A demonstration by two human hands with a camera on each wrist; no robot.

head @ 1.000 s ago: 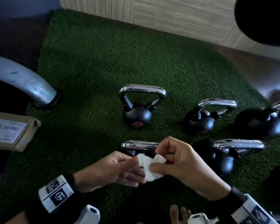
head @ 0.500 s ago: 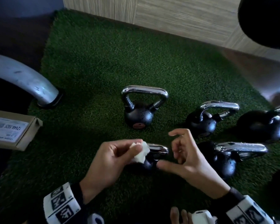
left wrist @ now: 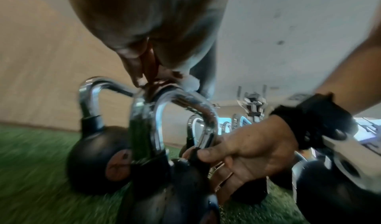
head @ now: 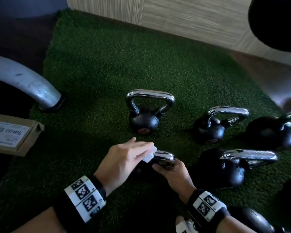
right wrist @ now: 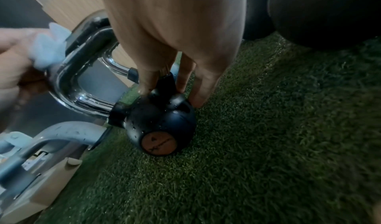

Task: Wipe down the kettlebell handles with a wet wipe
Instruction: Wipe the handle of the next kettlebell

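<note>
A small black kettlebell (right wrist: 160, 121) with a chrome handle (head: 164, 156) stands on the green turf (head: 107, 64) just in front of me. My left hand (head: 129, 155) holds a crumpled white wet wipe (head: 149, 154) against the left end of the handle's top bar (left wrist: 181, 95). The wipe (right wrist: 47, 48) shows pale beside the bar in the right wrist view. My right hand (head: 171, 172) grips the kettlebell low at the handle's right leg (left wrist: 208, 134), fingers (right wrist: 185, 74) reaching down onto the ball.
Another kettlebell (head: 144, 121) stands behind, and three more (head: 208, 130) (head: 228, 169) (head: 272, 132) sit to the right. A grey metal tube (head: 23, 81) and a cardboard box (head: 12, 133) lie at the left. A wood-look wall (head: 191, 17) borders the turf.
Both hands held the wipe a second ago. The right hand let go of it and dropped to grip the kettlebell; the left hand carried the wipe onto the handle.
</note>
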